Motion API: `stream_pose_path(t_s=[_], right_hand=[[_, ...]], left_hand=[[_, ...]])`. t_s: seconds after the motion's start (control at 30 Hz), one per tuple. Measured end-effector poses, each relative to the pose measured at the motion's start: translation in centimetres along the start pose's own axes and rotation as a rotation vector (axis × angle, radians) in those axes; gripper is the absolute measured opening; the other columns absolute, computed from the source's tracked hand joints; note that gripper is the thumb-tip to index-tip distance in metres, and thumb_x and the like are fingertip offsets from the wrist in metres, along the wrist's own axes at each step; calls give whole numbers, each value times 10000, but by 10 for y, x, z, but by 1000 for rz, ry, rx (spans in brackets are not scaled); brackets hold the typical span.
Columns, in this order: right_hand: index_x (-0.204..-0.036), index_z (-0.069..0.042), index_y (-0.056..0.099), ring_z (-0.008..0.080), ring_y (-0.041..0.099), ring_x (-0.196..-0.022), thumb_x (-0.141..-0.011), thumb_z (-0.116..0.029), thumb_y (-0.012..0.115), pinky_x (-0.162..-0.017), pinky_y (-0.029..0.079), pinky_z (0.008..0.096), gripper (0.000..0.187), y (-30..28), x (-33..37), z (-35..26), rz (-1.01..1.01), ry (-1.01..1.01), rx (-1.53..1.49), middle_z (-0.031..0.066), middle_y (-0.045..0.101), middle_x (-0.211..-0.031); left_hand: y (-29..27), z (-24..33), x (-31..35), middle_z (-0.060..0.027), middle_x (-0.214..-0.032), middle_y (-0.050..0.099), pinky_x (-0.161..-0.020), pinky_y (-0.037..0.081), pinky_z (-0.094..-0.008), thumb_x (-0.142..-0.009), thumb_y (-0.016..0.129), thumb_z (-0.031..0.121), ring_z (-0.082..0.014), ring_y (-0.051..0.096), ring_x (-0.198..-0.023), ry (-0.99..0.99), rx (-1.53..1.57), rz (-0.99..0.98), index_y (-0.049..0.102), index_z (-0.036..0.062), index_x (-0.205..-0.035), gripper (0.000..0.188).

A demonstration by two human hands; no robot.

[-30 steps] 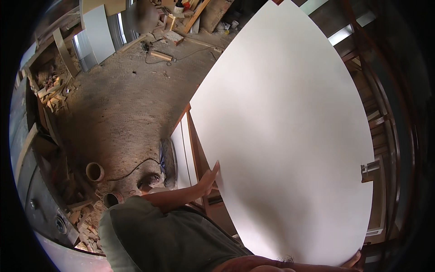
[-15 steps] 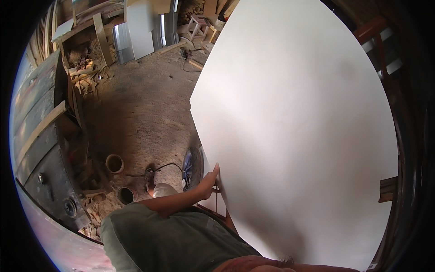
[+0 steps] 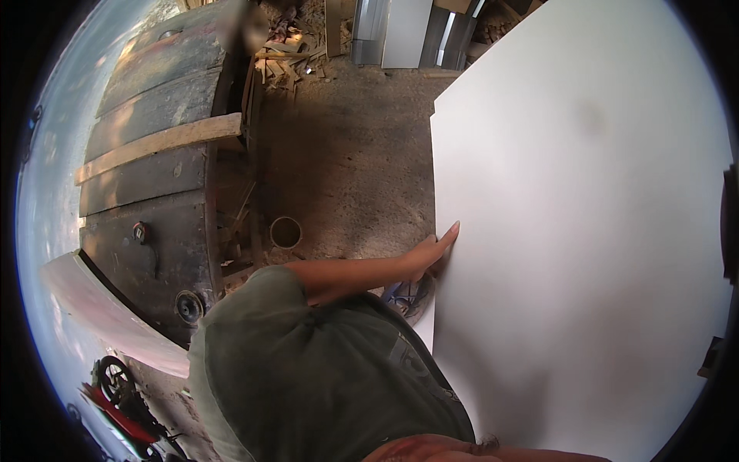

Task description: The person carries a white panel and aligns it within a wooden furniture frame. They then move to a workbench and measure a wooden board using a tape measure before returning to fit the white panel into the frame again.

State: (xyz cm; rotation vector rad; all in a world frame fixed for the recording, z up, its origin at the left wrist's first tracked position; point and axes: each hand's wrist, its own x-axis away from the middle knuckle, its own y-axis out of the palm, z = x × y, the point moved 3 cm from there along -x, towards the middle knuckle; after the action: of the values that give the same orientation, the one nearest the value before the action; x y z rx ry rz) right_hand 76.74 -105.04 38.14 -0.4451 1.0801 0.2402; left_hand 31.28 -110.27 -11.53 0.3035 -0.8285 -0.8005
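Note:
A large white board (image 3: pixel 585 254) fills the right side of the view, its near-left edge running beside my body. My left hand (image 3: pixel 433 252) grips that edge, thumb flat on the white face and the other fingers mostly hidden behind it. My right forearm (image 3: pixel 539 454) crosses the lower edge of the picture along the board's near end. The right hand itself is out of sight. Below my left wrist, a wheel with bluish spokes (image 3: pixel 406 296) shows partly from behind my arm and shirt.
On the left stands a dark plank workbench (image 3: pixel 146 185) with a wooden strip (image 3: pixel 162 146) and a round black disc (image 3: pixel 188 306) on it. A bucket (image 3: pixel 285 232) sits on the dirt floor. Upright panels (image 3: pixel 404 31) and wood scraps lie behind. A motorcycle (image 3: pixel 127 400) is at lower left.
The view has swung left, so the workbench shows more fully and a motorcycle has come into sight. The board and my left hand appear farther right and higher; the hand keeps to the board's edge.

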Motion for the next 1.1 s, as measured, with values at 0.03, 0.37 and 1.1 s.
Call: stream_pose_path(t_s=[0.03,0.37,1.1], right_hand=[[-651,-30,470,182,439,-471,-958,-583,577,-450,357,349,642,17,-9,-20,-1,-6,-36,32,419,-541],[-631,-25,473,192,432,-464,-962,-576,579,-446,348,352,652,156,-78,-204,-10,-65,-339,42,417,-534],[-586,-14,482,215,416,-448,-970,-561,583,-436,329,358,676,367,-298,-613,97,-216,-792,64,413,-517]], left_hand=[[-13,20,-5,-358,-1490,268,-1075,341,-646,-817,411,896,-494,315,-1381,7,-5,-8,177,-166,-1475,1271],[-75,183,-67,-317,-1485,381,-1051,401,-654,-870,342,866,-494,407,-1353,88,13,-47,349,-106,-1469,1142],[-380,440,-114,-358,-1510,321,-1070,355,-648,-835,431,873,-488,343,-1403,159,300,346,210,-175,-1490,1255]])
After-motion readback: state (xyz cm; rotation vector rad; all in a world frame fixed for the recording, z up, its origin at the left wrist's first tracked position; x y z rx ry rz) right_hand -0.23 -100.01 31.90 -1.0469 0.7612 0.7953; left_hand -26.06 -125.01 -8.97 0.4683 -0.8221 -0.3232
